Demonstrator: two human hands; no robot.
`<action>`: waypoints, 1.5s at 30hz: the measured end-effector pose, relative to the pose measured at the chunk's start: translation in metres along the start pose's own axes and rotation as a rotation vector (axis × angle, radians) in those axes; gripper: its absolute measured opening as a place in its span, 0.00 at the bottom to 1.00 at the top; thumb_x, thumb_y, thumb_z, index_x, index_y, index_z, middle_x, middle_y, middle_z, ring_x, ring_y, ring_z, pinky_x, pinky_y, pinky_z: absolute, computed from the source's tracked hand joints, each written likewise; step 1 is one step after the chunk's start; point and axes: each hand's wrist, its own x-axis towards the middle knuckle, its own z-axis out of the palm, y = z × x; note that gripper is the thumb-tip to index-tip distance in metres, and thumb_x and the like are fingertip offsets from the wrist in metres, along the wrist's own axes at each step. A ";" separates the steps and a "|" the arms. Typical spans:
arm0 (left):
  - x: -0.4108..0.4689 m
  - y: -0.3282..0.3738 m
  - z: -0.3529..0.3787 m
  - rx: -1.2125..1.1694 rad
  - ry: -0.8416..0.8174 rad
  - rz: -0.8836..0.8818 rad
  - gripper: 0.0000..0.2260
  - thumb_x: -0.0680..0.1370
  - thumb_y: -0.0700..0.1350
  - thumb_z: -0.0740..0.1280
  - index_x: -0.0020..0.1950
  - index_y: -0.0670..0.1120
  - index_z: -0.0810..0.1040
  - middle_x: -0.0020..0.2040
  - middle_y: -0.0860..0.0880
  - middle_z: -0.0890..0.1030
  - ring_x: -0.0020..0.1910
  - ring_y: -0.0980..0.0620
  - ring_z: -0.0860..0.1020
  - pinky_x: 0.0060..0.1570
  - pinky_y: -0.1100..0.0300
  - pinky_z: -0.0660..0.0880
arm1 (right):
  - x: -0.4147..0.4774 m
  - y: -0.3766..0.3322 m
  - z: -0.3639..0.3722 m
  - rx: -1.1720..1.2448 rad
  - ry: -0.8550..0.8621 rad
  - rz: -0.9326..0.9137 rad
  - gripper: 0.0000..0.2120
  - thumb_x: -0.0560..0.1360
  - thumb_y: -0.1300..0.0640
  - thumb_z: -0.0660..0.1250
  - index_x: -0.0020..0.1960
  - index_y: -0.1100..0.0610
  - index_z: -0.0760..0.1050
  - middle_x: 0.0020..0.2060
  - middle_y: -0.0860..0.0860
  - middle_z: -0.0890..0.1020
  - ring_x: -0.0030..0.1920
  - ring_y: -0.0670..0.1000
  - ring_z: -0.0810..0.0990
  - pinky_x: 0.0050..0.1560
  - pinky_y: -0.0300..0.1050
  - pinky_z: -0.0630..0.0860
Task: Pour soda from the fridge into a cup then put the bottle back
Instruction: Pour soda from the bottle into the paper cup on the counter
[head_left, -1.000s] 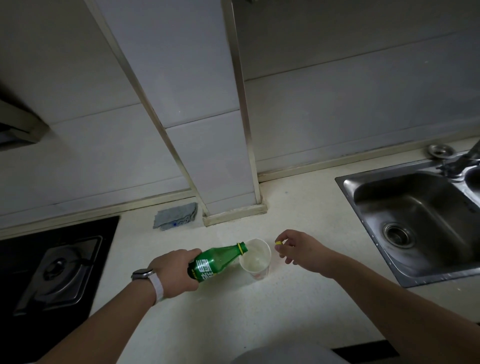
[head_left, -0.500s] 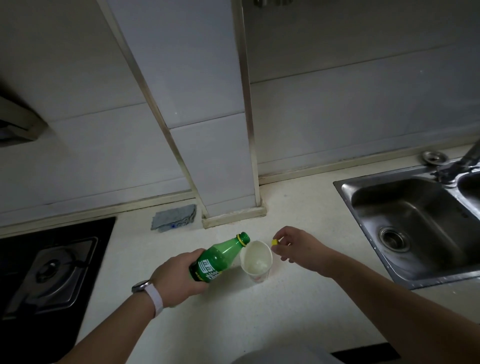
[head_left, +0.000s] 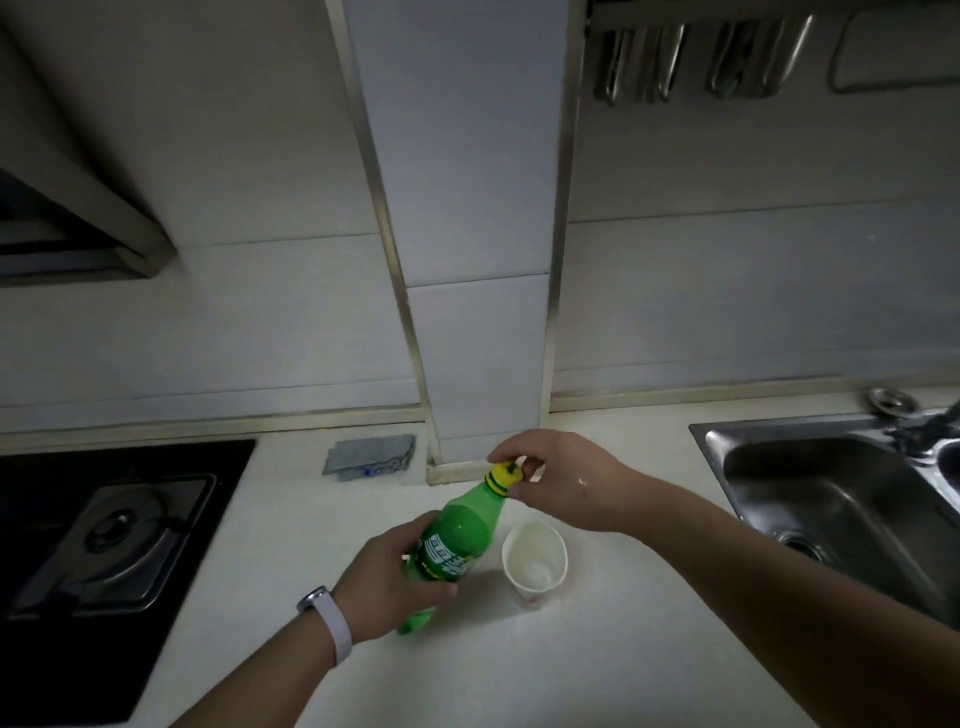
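The left hand (head_left: 387, 577) grips the tilted green bottle (head_left: 453, 545) round its label. The right hand (head_left: 563, 480) reaches over, pinching the yellow cap (head_left: 503, 476) on its neck. The cup (head_left: 534, 564) stands just beside.

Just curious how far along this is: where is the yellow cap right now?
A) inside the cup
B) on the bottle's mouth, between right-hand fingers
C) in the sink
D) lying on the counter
B: the right hand pinches the yellow cap on top of the green bottle, which the left hand holds tilted beside the cup.
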 end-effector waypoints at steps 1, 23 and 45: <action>0.000 -0.002 -0.001 0.000 0.003 -0.005 0.37 0.61 0.49 0.81 0.68 0.59 0.72 0.58 0.60 0.81 0.56 0.63 0.79 0.56 0.65 0.76 | 0.001 -0.004 -0.001 -0.038 -0.024 -0.013 0.14 0.76 0.55 0.69 0.60 0.45 0.78 0.49 0.38 0.79 0.49 0.42 0.77 0.48 0.34 0.73; -0.009 -0.038 -0.037 0.014 -0.119 0.081 0.33 0.63 0.51 0.78 0.66 0.62 0.72 0.57 0.62 0.80 0.54 0.67 0.77 0.54 0.65 0.78 | 0.022 -0.052 0.022 -0.369 -0.171 0.029 0.12 0.75 0.42 0.69 0.52 0.48 0.76 0.39 0.42 0.77 0.39 0.42 0.74 0.37 0.37 0.69; -0.027 -0.063 -0.064 -0.007 -0.169 0.132 0.33 0.64 0.51 0.78 0.67 0.59 0.73 0.57 0.61 0.81 0.55 0.62 0.79 0.54 0.63 0.78 | 0.013 -0.082 0.053 -0.244 -0.178 0.067 0.23 0.75 0.53 0.72 0.66 0.41 0.71 0.55 0.39 0.76 0.49 0.42 0.77 0.50 0.38 0.76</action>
